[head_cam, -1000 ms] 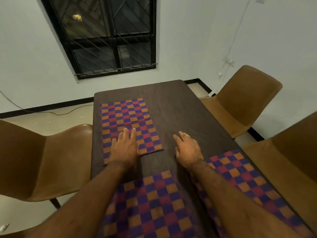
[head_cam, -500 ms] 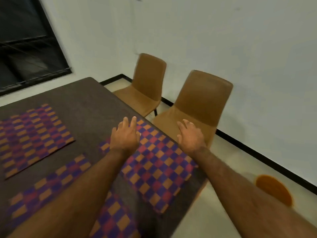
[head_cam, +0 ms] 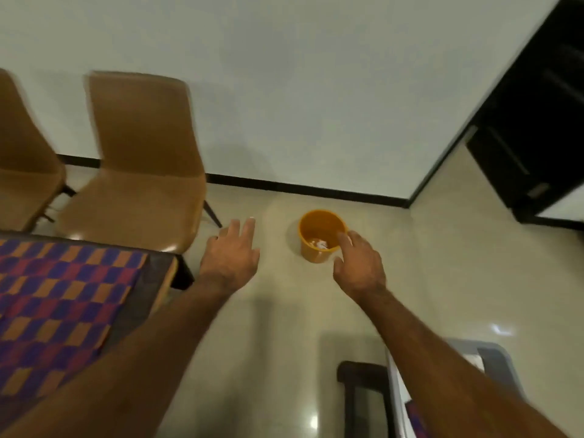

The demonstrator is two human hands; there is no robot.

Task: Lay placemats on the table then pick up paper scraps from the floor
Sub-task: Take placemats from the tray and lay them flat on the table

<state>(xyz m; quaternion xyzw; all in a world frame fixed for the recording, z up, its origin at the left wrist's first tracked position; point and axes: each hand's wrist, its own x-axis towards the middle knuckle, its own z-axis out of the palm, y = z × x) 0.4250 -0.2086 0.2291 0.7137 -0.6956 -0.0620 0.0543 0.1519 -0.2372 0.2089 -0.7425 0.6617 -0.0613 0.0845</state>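
placemat (head_cam: 60,298) on table (head_cam: 158,273) left, bucket (head_cam: 319,237) on floor (head_cam: 284,327) right

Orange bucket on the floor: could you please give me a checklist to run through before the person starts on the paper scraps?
1. Placemat laid flat at the table corner: ok.
2. Left hand free: ok, fingers out, holding nothing.
3. Right hand free: ok, fingers relaxed, holding nothing.
4. Orange bucket upright with its top open: ok; white bits lie inside.
5. Paper on the floor located: cannot tell, none shows on the part in view.
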